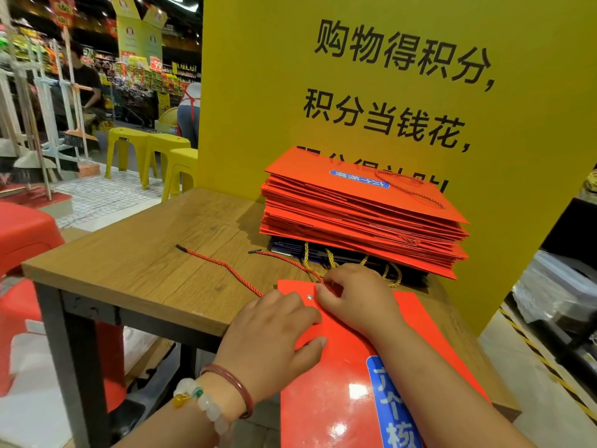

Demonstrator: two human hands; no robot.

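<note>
A flat red paper bag [339, 383] with a blue label lies on the wooden table [145, 253] in front of me. My left hand [271, 334] holds its top left corner, with the thumb on the paper. My right hand [355, 295] pinches a red cord [223, 265] at the bag's top edge, next to a metal eyelet [309, 297]. The cord's two black-tipped ends trail away over the table to the left.
A tall stack of flat red bags [355, 215] sits behind, on dark bags with gold cords [323, 253], against a yellow sign board [323, 92]. A red stool [26, 234] stands to the left and yellow stools [161, 147] farther back. People stand in the shop aisle.
</note>
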